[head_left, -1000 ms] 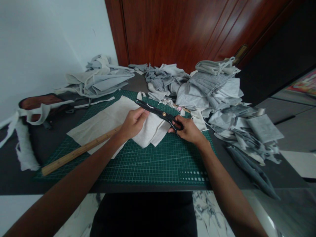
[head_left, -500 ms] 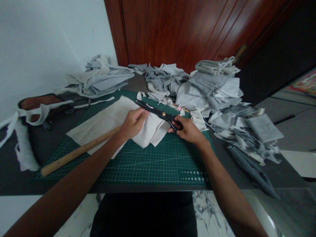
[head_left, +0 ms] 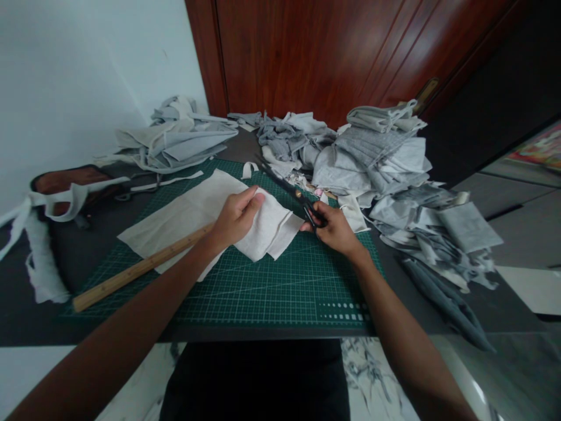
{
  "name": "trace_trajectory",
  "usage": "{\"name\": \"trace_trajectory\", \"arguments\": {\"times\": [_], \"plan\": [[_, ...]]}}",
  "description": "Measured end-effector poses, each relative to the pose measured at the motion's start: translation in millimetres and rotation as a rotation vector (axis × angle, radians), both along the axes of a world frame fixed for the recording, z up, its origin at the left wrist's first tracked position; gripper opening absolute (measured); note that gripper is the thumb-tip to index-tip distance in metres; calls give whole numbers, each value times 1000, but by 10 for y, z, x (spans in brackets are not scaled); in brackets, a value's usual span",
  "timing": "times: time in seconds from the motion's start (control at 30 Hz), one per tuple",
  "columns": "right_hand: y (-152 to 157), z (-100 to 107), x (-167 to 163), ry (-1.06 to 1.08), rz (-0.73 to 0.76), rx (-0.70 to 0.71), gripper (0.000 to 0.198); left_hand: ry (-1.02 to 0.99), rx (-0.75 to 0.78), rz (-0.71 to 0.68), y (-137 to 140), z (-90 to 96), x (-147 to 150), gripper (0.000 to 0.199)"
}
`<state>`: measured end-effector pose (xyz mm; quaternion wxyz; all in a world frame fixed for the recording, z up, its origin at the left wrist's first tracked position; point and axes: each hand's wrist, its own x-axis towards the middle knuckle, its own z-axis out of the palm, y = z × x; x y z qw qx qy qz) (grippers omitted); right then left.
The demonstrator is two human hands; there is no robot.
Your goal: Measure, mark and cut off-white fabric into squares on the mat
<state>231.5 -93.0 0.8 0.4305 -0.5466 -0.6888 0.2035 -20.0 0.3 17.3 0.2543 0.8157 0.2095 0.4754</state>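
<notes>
My left hand (head_left: 240,217) pinches the upper edge of a folded off-white cloth piece (head_left: 265,229) between thumb and fingers. My right hand (head_left: 333,228) is closed round the handles of black fabric scissors (head_left: 298,193). Their blades look closed, slightly blurred, and point up and left just beyond the cloth, apart from it. Under my left hand a larger off-white cloth (head_left: 184,213) lies flat. A wooden ruler (head_left: 142,269) rests across that cloth, its far end hidden by my left hand. All this is over a green cutting mat (head_left: 272,298).
Grey and off-white fabric heaps (head_left: 368,158) line the back and right of the dark table. Another cloth pile (head_left: 175,140) stands at back left. White strips (head_left: 74,199) hang over a brown pouch (head_left: 70,178). A small loose scrap (head_left: 249,169) lies by the scissor tips.
My right hand has drawn the scissors up and to the right, off the cloth's edge and away from my left fingers. The left hand and cloth have hardly moved.
</notes>
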Motion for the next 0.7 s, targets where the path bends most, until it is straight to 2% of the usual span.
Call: {"name": "trace_trajectory", "arguments": {"times": [0.17, 0.27, 0.4, 0.5, 0.7], "plan": [[4, 98, 17, 638, -101, 156, 57, -7, -11, -1, 7, -1, 1, 52], [6, 185, 119, 839, -160, 260, 55, -10, -4, -11, 12, -13, 8, 53], [53, 193, 189, 875, -213, 251, 62, 12, -11, -17, 2, -11, 8, 52], [85, 130, 125, 768, -178, 194, 64, 13, -23, -15, 0, -8, 3, 50], [28, 54, -29, 555, -109, 61, 56, 2, -41, -5, 28, -34, -7, 51]]}}
